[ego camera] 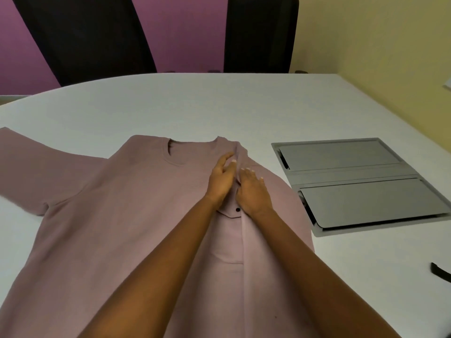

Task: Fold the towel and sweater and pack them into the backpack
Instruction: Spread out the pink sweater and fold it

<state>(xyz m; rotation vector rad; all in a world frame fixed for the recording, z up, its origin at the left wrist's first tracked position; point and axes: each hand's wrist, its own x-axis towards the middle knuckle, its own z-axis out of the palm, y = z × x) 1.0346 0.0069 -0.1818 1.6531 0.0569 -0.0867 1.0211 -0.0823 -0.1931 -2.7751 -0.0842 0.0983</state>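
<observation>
Both left hand and right hand flat, unclenched, on sweater; hem cropped.

Sweater: soft matt knit cloth, lightly creased; bench: smooth matt pale surface; hatch: grey metal, satin finish.

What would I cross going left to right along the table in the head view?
sweater sleeve, spread out → neck opening → left hand → right hand, both resting on the folded-in side → grey table hatch → black strap at the right edge.
</observation>
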